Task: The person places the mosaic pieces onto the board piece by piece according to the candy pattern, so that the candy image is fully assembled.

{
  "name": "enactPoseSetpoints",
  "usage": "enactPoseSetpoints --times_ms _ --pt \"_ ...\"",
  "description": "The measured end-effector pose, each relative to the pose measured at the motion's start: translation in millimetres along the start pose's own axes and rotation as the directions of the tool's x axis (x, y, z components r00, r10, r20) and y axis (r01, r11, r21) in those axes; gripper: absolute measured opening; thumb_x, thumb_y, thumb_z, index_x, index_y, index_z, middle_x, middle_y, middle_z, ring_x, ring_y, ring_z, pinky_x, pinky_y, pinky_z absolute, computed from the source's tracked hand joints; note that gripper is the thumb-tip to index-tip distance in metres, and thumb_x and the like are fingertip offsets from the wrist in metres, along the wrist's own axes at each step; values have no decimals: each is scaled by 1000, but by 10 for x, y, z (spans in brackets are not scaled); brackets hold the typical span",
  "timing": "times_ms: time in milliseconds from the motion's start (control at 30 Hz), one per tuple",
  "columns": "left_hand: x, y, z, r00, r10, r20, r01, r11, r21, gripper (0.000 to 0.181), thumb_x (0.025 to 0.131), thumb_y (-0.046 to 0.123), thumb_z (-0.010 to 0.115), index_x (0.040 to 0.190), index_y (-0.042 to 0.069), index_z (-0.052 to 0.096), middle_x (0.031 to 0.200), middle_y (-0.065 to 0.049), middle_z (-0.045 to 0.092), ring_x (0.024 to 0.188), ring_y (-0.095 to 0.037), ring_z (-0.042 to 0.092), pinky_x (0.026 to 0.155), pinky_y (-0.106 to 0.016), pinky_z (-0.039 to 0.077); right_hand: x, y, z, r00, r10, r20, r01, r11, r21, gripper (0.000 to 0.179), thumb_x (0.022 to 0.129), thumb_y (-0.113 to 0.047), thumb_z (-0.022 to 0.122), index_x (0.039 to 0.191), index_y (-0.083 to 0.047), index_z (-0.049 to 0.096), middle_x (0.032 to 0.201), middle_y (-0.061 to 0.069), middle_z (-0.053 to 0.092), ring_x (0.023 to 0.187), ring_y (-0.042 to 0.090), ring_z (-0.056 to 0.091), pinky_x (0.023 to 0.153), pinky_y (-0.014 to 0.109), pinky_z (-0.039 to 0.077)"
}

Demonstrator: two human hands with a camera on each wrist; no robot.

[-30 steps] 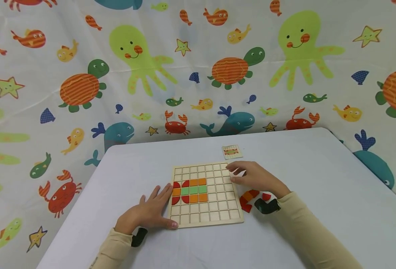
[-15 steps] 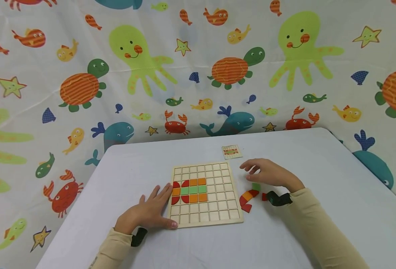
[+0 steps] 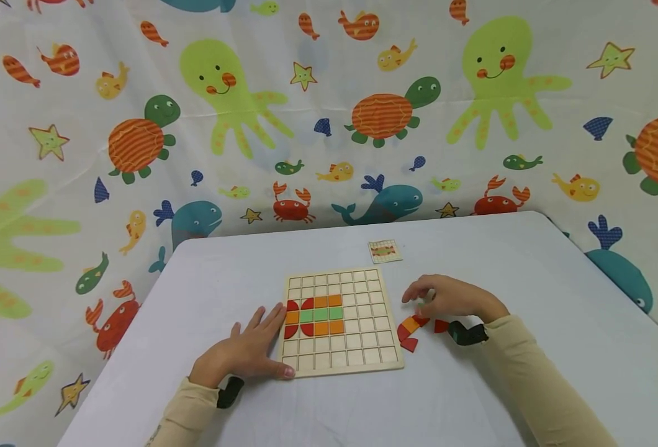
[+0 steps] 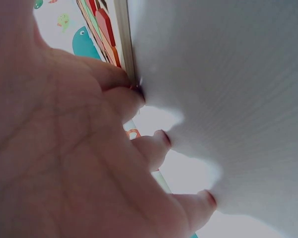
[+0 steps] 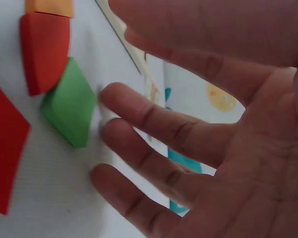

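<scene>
My left hand (image 3: 247,354) rests with spread fingers at the left edge of a square wooden grid board (image 3: 362,344). Red, orange and green tiles (image 3: 320,315) fill several of its left and middle cells. Right of the board, my right hand (image 3: 452,297) hovers low over a few loose tiles, fingers loosely bent. In the right wrist view its fingertips are close beside a green square tile (image 5: 72,106), with nothing held between them. That green tile is hidden under the hand in the head view. A red rounded tile (image 5: 47,52) touches the green one.
A loose orange tile (image 3: 410,326) and red tiles (image 3: 410,344) lie beside the board's right edge. Behind the board is a small pattern card (image 3: 385,251) on the white table (image 3: 239,267). A sea-animal cloth (image 3: 318,174) hangs behind.
My right hand has moved right from the board's far right corner, then slightly down over the loose tiles, covering the green one. My left hand stays put. The cloth's left side shifted rightward.
</scene>
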State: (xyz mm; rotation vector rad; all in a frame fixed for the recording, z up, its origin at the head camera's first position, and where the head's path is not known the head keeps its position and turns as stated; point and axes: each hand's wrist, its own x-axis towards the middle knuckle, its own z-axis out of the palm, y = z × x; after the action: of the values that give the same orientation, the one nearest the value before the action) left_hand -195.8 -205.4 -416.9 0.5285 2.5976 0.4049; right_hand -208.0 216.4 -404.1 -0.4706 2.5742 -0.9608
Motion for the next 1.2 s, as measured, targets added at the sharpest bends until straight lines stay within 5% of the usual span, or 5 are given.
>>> enactPoseSetpoints --times_ms 467,1200 --pt "7 0 -18 1000 18 -1 -18 1000 6 128 78 58 90 172 7 19 178 -15 13 161 -48 4 117 -83 5 50 21 119 996 -81 47 87 985 -149 26 84 -18 90 104 -27 74 129 6 56 123 34 43 93 47 47" --pt "-6 -6 -11 1000 6 3 -6 1000 -13 129 78 57 92 172 7 18 179 -15 13 162 -48 3 117 -82 3 166 27 192 992 -119 -27 116 989 -86 25 87 -5 85 98 -18 67 102 -2 58 107 27 46 86 41 46"
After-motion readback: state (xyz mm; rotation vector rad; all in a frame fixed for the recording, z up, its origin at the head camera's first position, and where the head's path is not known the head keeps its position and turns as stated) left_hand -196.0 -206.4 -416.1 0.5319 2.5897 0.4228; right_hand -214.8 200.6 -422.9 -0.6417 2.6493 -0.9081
